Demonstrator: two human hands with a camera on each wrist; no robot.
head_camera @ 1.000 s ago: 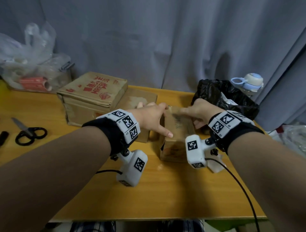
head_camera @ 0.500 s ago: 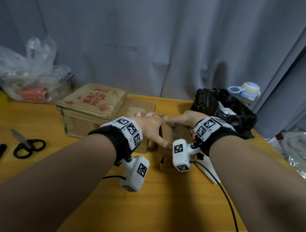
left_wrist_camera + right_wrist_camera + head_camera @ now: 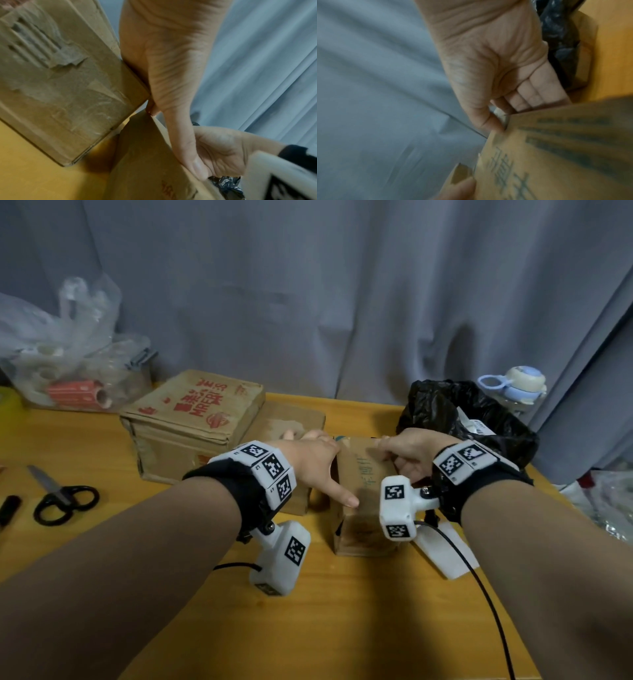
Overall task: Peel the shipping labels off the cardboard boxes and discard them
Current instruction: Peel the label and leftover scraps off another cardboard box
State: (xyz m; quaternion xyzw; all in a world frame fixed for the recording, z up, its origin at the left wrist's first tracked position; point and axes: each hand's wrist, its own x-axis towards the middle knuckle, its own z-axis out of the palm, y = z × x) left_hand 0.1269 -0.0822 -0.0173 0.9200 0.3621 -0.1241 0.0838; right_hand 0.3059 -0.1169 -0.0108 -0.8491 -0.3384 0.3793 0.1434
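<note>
A small brown cardboard box point(image 3: 363, 494) printed with blue characters stands centre frame on the worktop point(image 3: 342, 611). Left hand point(image 3: 308, 463) grips its left edge; right hand point(image 3: 407, 453) pinches its far right corner.

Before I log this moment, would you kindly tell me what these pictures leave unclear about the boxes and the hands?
- Small brown cardboard box: head view, both hands cover its far end, so any label there is hidden.
- Right hand: right wrist view is blurred; what its fingers pinch at the box corner is unclear.
- Left hand: left wrist view, fingers hidden behind the box edge.
- Black plastic bag: contents unreadable.
</note>
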